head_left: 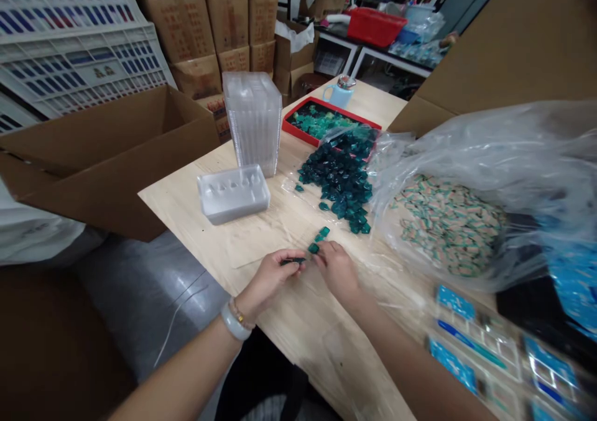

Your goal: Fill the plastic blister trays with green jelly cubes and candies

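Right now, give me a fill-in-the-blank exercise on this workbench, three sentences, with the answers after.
The left hand pinches a dark green piece above a tabletop of pale ____.
More green pieces lie in a tray with a ____ rim.
Behind that tray stands a pale ____ mug.

Answers: wood; red; blue.
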